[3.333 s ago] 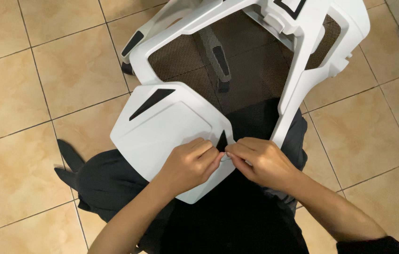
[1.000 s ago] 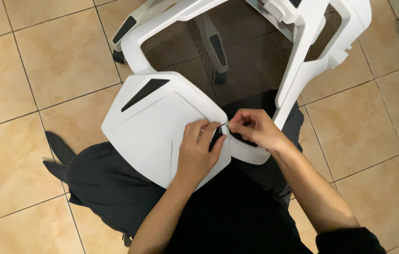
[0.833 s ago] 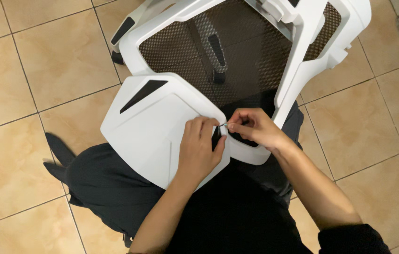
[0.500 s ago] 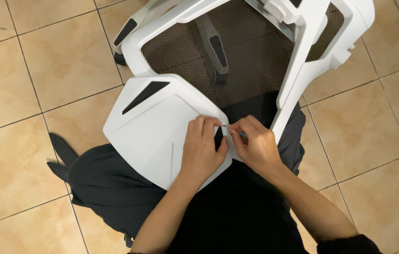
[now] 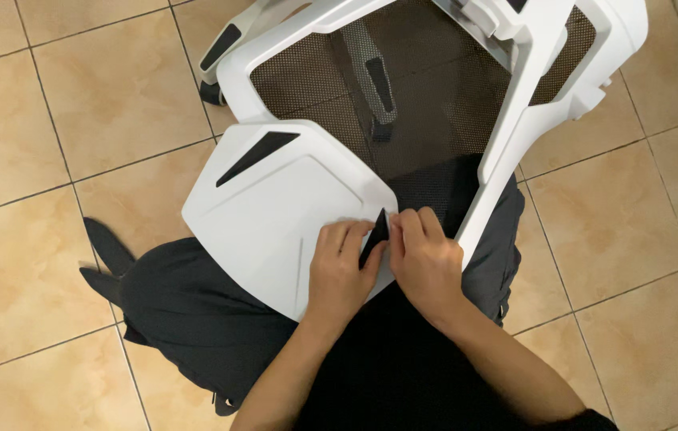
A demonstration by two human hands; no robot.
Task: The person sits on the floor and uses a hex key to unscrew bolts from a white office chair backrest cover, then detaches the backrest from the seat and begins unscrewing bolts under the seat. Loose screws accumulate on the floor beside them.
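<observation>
1. The left hand (image 5: 340, 270) is lying flat on the white plastic panel (image 5: 275, 215), palm down, fingers loosely curled and pressing on the panel's right edge. It is gripping nothing that can be seen.
2. The right hand (image 5: 425, 259) is sitting just beside the left one, fingers bent downward at the same edge of the panel. Whether its fingertips are pinching anything is not showing, since the knuckles are covering them.
3. A narrow black triangular slot (image 5: 375, 235) in the panel is showing between the two hands; the thumbs and forefingers of both hands are touching its borders.
4. The panel is resting tilted across the person's lap, over dark trousers (image 5: 195, 311), with its upper edge reaching toward the chair frame.
5. A second black triangular opening (image 5: 257, 153) is lying near the panel's upper left corner, well apart from the hands.
6. The white chair frame (image 5: 531, 120) with dark mesh backing (image 5: 427, 104) is lying on the floor directly beyond the panel; one white strut is running down to just beside the right hand.
7. The whole assembly is sitting on a beige tiled floor (image 5: 59, 120), with dark grout lines crossing it.
</observation>
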